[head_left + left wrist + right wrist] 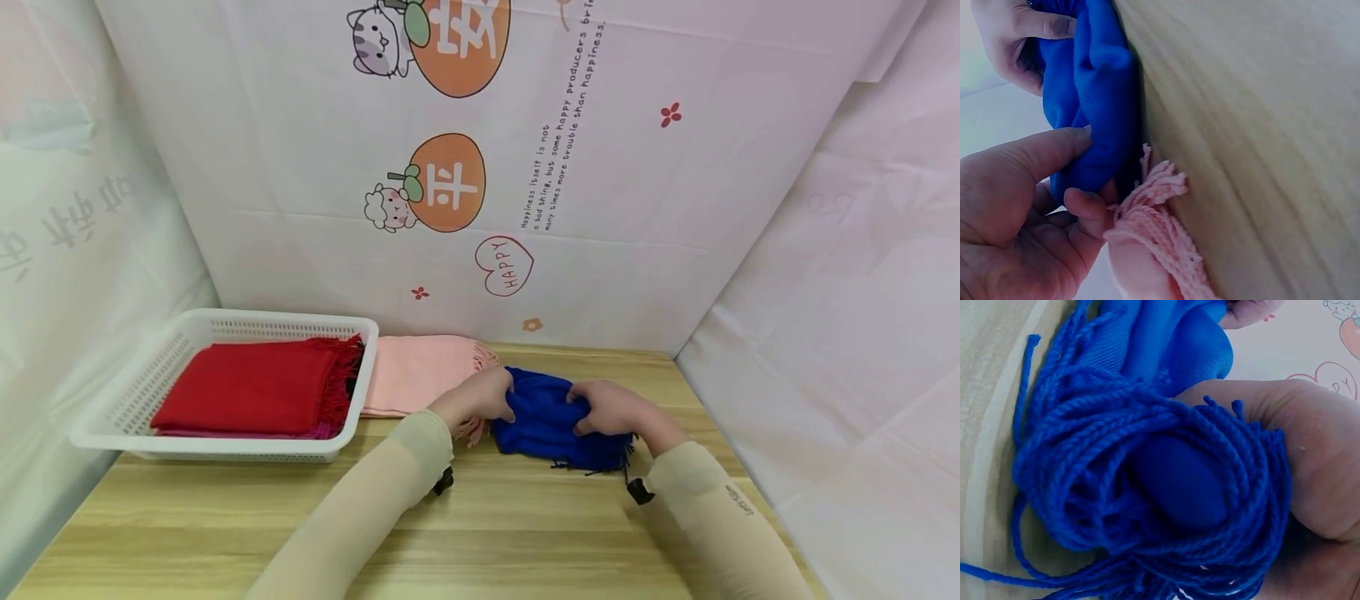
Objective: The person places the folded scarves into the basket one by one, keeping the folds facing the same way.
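Note:
A folded blue scarf (pixel 542 421) with a fringe lies on the table, held from both sides. My left hand (pixel 480 395) pinches its left end; in the left wrist view the thumb (pixel 1063 150) presses on top and the fingers tuck beneath the fold. At the fringed right end my right hand (pixel 611 408) grips the scarf, its thumb over the cloth. Blue fringe (pixel 1147 481) fills much of the right wrist view and hides part of that hand. Right by the left hand lies the fringe of a folded pink scarf (pixel 420 367).
A white plastic basket (pixel 225 448) stands at the left, with a folded red scarf (pixel 247 383) over a purple one inside. The pink scarf lies between basket and blue scarf. A printed white cloth wall (pixel 615 275) rises behind the wooden table (pixel 517 533).

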{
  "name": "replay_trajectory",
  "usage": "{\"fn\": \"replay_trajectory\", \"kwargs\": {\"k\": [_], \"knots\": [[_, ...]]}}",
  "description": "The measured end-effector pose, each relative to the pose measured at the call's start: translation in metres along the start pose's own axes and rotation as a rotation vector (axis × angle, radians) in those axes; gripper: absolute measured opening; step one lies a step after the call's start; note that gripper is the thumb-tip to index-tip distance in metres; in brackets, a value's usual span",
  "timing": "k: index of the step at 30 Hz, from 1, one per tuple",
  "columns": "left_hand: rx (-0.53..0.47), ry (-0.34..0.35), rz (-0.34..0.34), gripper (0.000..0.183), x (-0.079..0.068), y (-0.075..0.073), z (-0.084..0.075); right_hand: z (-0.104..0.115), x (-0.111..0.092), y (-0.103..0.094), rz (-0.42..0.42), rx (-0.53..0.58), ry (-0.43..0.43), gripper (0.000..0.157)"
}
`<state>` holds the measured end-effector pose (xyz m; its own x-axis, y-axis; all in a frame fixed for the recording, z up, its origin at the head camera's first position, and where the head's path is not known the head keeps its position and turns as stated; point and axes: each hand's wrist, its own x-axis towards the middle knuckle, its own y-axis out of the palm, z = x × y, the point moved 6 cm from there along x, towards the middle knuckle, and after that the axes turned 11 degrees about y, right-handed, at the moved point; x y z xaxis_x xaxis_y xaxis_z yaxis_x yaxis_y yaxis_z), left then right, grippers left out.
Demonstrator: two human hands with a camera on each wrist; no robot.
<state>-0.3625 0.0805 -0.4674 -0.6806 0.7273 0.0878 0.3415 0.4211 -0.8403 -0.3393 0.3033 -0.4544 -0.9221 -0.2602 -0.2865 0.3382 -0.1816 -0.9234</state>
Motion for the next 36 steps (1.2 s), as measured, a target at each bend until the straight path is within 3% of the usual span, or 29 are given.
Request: {"fn": "replay_trajectory", "kwargs": {"k": [15,23,36], "knots": [[0.09,-0.006,-0.012,0.047,0.014,-0.007,0.013,0.007,-0.007,-0.018,-0.039,0.008,0.002,0.053],[0.114,-0.054,-0.022,0.05,-0.011,-0.033,-0.02,0.016,-0.01,-0.029,-0.068,0.004,-0.017,0.051],[0.128,-0.017,-0.056,0.038,-0.02,-0.064,-0.025,0.035,-0.016,-0.052,-0.09,-0.013,-0.03,0.05]]}}
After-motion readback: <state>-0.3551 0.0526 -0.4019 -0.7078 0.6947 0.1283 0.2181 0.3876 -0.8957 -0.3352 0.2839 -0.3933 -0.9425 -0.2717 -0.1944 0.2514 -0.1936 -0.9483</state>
